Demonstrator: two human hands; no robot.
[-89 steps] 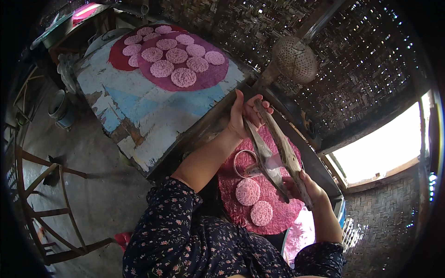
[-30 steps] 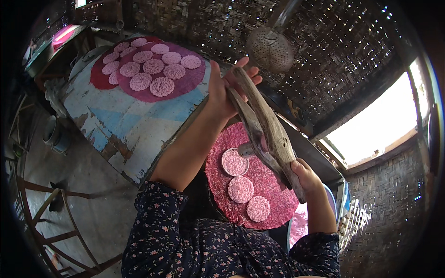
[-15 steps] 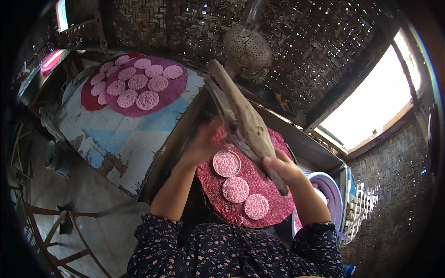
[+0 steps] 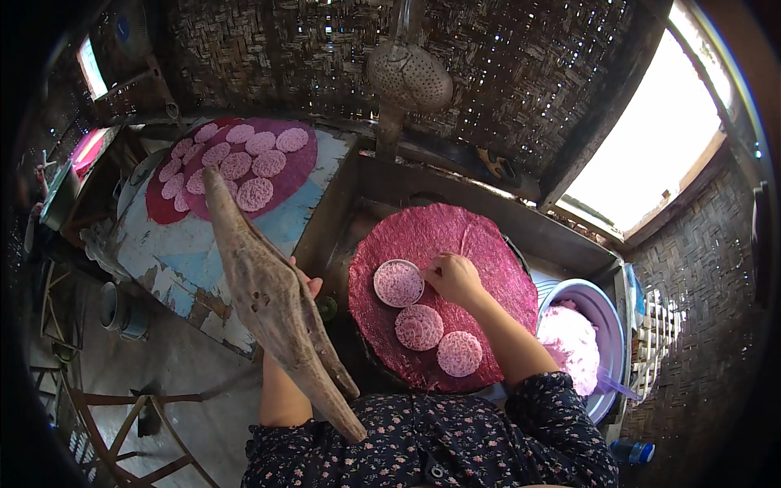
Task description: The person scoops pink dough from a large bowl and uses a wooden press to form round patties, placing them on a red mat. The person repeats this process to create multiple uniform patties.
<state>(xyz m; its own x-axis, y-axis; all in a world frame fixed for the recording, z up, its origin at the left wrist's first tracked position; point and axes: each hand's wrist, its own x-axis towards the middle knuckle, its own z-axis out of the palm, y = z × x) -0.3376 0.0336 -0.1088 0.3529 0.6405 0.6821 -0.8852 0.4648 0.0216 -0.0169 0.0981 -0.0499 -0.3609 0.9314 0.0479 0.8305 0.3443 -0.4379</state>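
Pinching at the right edge of a thin ring [image 4: 376, 286], the right hand [image 4: 452, 278] has its thumb and fingers drawn together against the rim. Inside the ring lies 1 round disc of pink strands [image 4: 399, 285], flat on a round, deep-pink mat [image 4: 476, 244]. Toward the person's body, 2 more pink discs [image 4: 419, 327] lie on the same mat, outside the ring, in a slanting row with it.

The left hand [image 4: 313, 285] grips a long wooden tool [image 4: 264, 294], though most of that hand is hidden behind the wood and only some fingers show past its edge. The tool is held up at a tilt to the left of the mat, with 2 prongs at its lower end near the person's dark floral clothing [image 4: 423, 439].

Just right of the mat, a purple basin [image 4: 610, 325] holds a pink mass [image 4: 569, 346]. At the left, a counter [image 4: 175, 252] with peeling white and blue paint carries 2 overlapping mats, 1 red [image 4: 159, 210] and 1 magenta [image 4: 281, 179], bearing many similar discs. A round perforated strainer [image 4: 411, 77] hangs by the woven wall [image 4: 277, 65].
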